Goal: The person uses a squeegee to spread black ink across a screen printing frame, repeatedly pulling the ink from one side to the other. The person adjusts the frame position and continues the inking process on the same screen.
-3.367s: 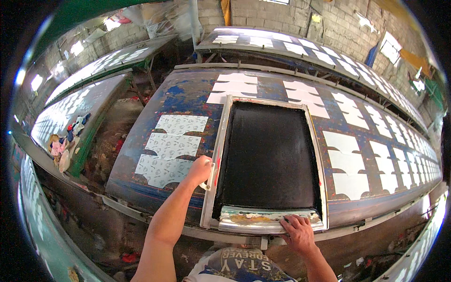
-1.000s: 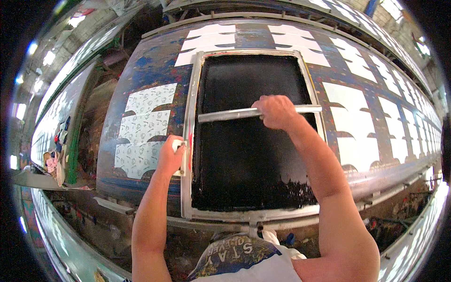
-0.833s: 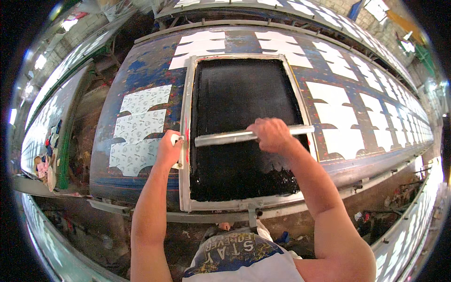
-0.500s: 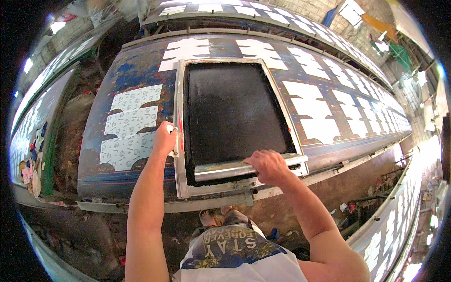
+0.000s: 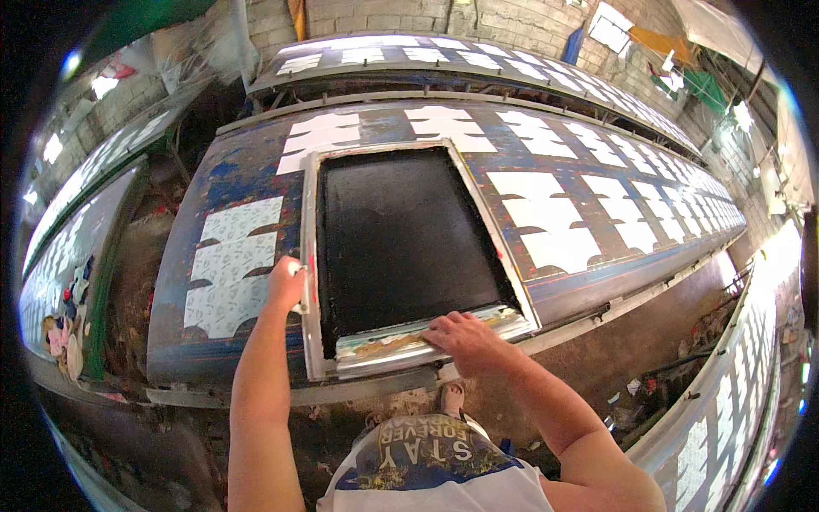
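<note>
Two points of contact: left hand [image 5: 286,285], fingers wrapped round the handle [image 5: 304,292]; right hand [image 5: 467,344], fingers draped over the squeegee [image 5: 384,345], closure unclear, at the near end of the screen frame [image 5: 311,213] on the counter [image 5: 230,175]. Stroke looks complete; next seemingly calls for a level frame lift.

Right fingers [image 5: 444,328] — on the squeegee [image 5: 384,346].

Screen frame [image 5: 314,337] on table [image 5: 247,175], squeegee [image 5: 384,345] along near end (beneath right hand [image 5: 467,340])
</note>
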The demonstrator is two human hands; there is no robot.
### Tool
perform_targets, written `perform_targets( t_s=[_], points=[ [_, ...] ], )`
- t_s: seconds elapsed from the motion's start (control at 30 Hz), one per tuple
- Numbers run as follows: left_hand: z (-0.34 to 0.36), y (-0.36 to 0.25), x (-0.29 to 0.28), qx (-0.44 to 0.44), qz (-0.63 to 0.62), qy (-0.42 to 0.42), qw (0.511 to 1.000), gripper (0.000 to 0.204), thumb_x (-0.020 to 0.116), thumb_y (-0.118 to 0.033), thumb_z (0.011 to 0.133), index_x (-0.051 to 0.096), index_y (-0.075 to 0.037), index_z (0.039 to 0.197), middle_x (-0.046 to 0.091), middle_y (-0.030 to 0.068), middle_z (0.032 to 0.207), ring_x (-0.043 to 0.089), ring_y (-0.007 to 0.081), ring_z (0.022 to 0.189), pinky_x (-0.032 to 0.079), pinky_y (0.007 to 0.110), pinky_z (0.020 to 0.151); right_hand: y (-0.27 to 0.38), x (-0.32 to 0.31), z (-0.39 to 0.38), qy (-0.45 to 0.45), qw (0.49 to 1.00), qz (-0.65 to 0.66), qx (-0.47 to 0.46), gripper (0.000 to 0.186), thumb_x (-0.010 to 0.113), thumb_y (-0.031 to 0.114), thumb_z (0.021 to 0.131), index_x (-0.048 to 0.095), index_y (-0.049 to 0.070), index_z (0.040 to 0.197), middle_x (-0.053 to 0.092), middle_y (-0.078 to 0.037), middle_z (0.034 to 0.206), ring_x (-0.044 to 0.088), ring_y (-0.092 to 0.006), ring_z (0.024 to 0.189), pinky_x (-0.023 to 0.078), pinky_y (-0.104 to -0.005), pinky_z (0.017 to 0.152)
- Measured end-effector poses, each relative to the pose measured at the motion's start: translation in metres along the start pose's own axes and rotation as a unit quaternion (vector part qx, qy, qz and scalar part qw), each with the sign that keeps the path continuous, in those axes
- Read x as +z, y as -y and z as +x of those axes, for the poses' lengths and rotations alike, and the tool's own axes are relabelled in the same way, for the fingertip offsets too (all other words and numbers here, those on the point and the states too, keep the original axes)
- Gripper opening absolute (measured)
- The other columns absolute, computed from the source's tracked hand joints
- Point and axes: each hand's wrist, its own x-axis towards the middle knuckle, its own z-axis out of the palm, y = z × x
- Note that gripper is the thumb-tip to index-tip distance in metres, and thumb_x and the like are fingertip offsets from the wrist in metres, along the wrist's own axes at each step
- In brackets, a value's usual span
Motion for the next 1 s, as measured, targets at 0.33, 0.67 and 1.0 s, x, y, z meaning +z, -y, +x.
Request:
perform_targets(
  t_s=[0.33,0.67,1.0],
  points=[
    [0.007,-0.017,-0.005,-0.065,0.18,0.022,0.981,0.03,0.061,-0.029,0.11,0.063,-0.002,0.121,0.074,0.0316,0.118,0.07,0.0543,0.114,0.054,0.061,0.094,-0.102,-0.004,-0.092,-0.208,0.951,0.225,0.05,0.059,0.081,0.014,0.09,0.068,0.011,0.147,0.067,-0.017,0.146,0.063,-0.0408,0.134,0.049,-0.0529,0.116],
    [0.013,-0.001,0.004,-0.06,0.186,-0.021,0.98,0.018,0.063,-0.019,0.108,0.067,-0.001,0.11,0.074,0.0275,0.107,0.071,0.0495,0.106,0.054,0.056,0.09,-0.191,0.029,-0.135,-0.152,0.732,0.561,0.356,0.052,0.077,0.012,0.098,0.066,-0.006,0.145,0.078,-0.022,0.128,0.075,-0.0287,0.116,0.057,-0.0403,0.106],
    [0.008,0.011,0.005,-0.109,-0.082,-0.027,0.99,0.047,0.064,-0.042,0.113,0.072,0.003,0.104,0.07,0.0125,0.094,0.064,0.0239,0.091,0.05,0.043,0.084,-0.175,0.027,-0.121,-0.149,0.759,0.472,0.423,0.046,0.075,0.015,0.1,0.071,-0.002,0.142,0.077,-0.021,0.125,0.074,-0.0254,0.11,0.056,-0.0357,0.1]
  ],
)
